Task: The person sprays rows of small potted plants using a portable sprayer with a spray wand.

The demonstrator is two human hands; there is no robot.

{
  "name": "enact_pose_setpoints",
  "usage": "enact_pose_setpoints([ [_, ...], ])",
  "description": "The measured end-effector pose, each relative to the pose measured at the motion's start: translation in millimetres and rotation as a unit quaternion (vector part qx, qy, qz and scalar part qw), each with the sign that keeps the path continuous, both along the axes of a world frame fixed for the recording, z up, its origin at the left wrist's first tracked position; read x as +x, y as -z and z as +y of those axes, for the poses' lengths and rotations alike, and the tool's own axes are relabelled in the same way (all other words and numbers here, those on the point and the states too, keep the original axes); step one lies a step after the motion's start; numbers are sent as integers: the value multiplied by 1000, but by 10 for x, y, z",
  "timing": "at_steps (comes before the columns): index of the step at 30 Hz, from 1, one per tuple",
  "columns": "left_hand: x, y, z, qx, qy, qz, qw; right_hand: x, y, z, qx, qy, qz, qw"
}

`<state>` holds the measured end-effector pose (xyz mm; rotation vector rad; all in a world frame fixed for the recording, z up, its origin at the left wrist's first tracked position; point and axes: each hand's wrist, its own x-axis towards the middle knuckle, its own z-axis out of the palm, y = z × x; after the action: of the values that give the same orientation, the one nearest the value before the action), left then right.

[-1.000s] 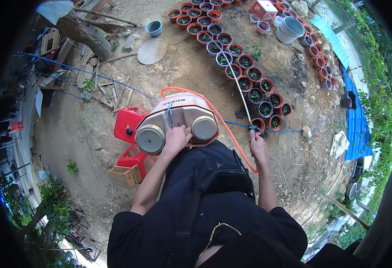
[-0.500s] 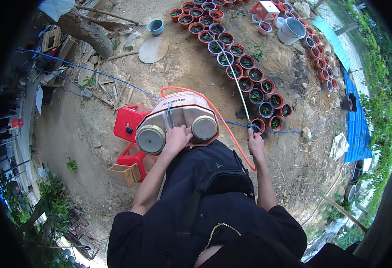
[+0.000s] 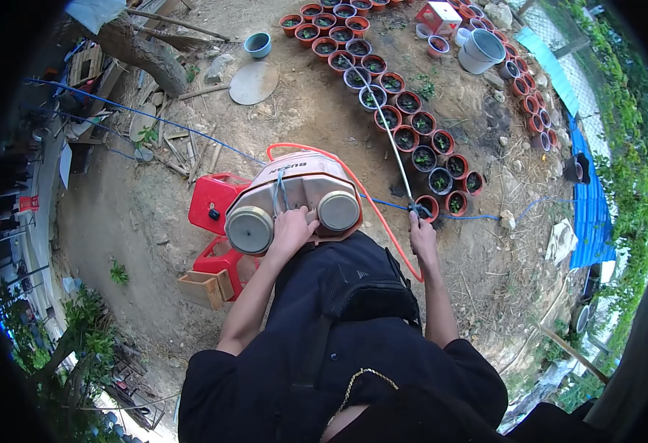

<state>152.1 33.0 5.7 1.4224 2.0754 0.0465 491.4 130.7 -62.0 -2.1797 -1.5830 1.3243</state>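
A faded orange sprayer tank (image 3: 294, 176) marked BUSAN, with two round lids, stands in front of my body. My left hand (image 3: 291, 232) is closed on the handle between the lids. In my right hand (image 3: 423, 238) is the dark grip of a spray wand (image 3: 394, 144). The wand's thin metal tube slants up and left over the rows of potted seedlings (image 3: 423, 157). From the tank, an orange hose (image 3: 374, 210) curves round toward my right wrist. Whether any spray leaves the tip is too fine to tell.
Red plastic stools (image 3: 213, 193) stand left of the tank beside a wooden box (image 3: 202, 289). A blue line (image 3: 191, 127) crosses the dirt ground. Farther off are a teal basin (image 3: 257, 45), a grey bucket (image 3: 481, 52) and a tree trunk (image 3: 143, 55). Blue corrugated sheeting (image 3: 591, 199) lies right.
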Motion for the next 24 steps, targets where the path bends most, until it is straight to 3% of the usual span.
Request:
enact_pose_setpoints([
  [19,-8,13,-26,-1,5,6,1000,-231,-247,274,-7,27,18,999],
  [20,-11,31,-38,-1,6,7,1000,-229,-94,343,-7,27,18,999],
  [22,-11,43,-37,-3,9,11,1000,-180,416,527,114,-17,-40,993],
  [24,-4,47,-35,-4,15,13,1000,-198,520,730,94,-13,-29,995],
])
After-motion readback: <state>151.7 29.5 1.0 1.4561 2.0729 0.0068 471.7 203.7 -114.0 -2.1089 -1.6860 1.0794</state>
